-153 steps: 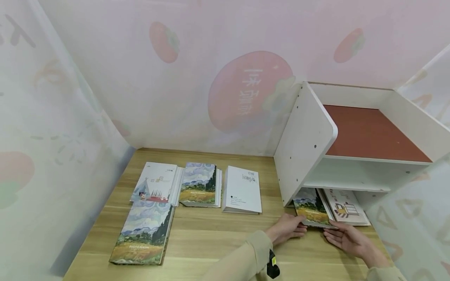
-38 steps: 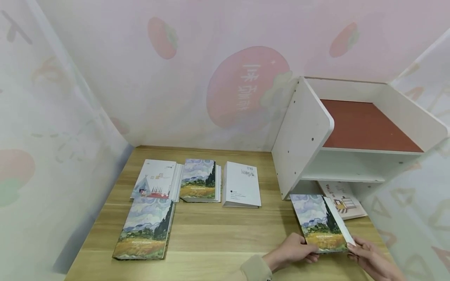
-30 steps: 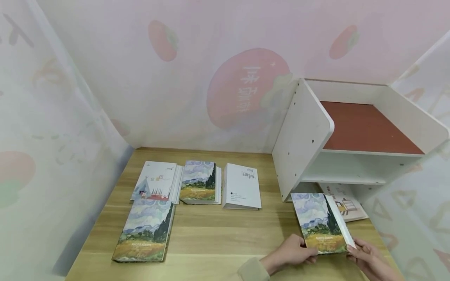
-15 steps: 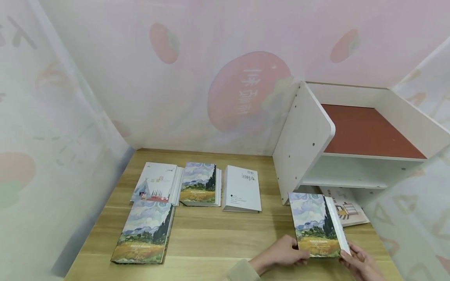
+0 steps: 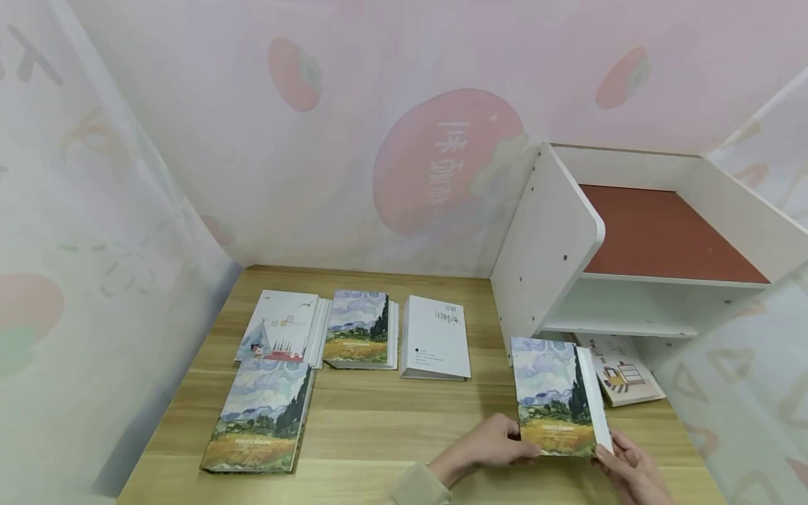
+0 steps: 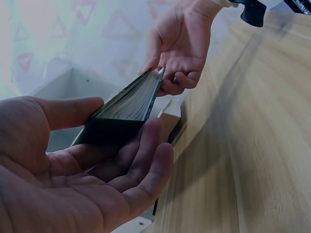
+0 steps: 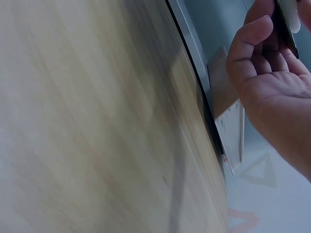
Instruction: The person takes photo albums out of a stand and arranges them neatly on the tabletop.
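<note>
Both hands hold a photo album (image 5: pixel 555 396) with a painted landscape cover, in front of the cabinet's lower compartment. My left hand (image 5: pixel 489 443) grips its lower left corner, thumb over the cover. My right hand (image 5: pixel 633 468) pinches the lower right corner by the white page edge. Seen from the left wrist, the album (image 6: pixel 127 104) is clear of the table, its pages facing the camera, between the left hand (image 6: pixel 87 170) and the right hand (image 6: pixel 182 53). The right wrist view catches only a dark edge of the album beside the right hand (image 7: pixel 277 82).
A white cabinet (image 5: pixel 546 245) with a red-brown top shelf stands at the right; a white album (image 5: pixel 621 368) pokes out of its bottom compartment. On the wooden table (image 5: pixel 372 421) lie a tent-print album (image 5: pixel 280 322), two landscape albums (image 5: pixel 255 421) and a white album (image 5: pixel 435 337).
Both hands have drawn the landscape album out of the cabinet's bottom compartment toward the person. Over the last second it has shifted slightly left and lost some of its slant.
</note>
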A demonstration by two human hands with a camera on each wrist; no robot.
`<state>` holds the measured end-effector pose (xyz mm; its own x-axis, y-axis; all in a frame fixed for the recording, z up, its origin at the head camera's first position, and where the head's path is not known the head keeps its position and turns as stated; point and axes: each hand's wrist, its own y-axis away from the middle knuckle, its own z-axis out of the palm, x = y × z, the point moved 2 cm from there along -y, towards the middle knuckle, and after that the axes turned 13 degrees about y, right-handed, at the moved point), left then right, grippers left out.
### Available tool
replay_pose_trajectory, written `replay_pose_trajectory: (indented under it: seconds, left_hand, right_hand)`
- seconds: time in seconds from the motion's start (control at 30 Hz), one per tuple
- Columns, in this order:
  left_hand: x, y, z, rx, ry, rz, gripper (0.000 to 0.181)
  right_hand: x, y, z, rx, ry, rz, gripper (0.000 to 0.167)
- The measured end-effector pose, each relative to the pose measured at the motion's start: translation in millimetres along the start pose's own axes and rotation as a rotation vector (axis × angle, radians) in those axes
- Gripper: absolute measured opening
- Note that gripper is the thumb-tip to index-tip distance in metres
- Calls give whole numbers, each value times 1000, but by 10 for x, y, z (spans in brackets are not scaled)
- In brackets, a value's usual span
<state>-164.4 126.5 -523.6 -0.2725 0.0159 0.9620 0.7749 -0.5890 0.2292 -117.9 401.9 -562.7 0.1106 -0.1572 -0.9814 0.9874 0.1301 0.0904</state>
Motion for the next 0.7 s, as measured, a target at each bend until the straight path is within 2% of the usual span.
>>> replay_pose_trajectory:
  seconds: [0.27, 0.4, 0.53, 0.63, 0.7]
  left_hand:
    - [-47, 60, -170, -5, -19, 20, 27]
    - [-86, 72, -285, -11, -2, 26, 32]
    - [-104, 90, -389, -13, -8, 45, 27]
    - [-107, 110, -447, -8, -31, 61, 24]
    - [-114, 128, -482, -1, -44, 61, 24]
  right_hand:
    - [83, -40, 186, 133, 69, 54, 36]
    - [153, -75, 306, 176, 68, 26, 35]
    - [215, -105, 421, 178, 45, -26, 34]
    - [238, -119, 487, 150, 24, -75, 33]
    - [246, -128, 522, 147, 31, -80, 33]
